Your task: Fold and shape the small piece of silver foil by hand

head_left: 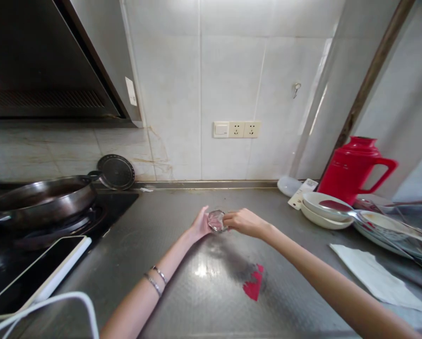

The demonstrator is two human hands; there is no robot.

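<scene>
A small clear glass cup (216, 221) is held over the metal counter (182, 292), its round mouth facing me. My left hand (201, 224) grips it from the left side, thumb up along the rim. At the right of the rim is my right hand (244, 222), its fingers closed together and bent toward the opening. Whether those fingers pinch the rim or something small is hidden. A torn red scrap (255, 283) lies on the counter below the hands, nearer to me.
Left, a steel pan (44, 202) sits on the black stove, with a phone (37, 273) and white cable (73, 295) in front. Right stand a red thermos (350, 169), stacked bowls (325, 221), plates (401, 228) and a white napkin (378, 278). A black round disc (116, 172) leans on the wall.
</scene>
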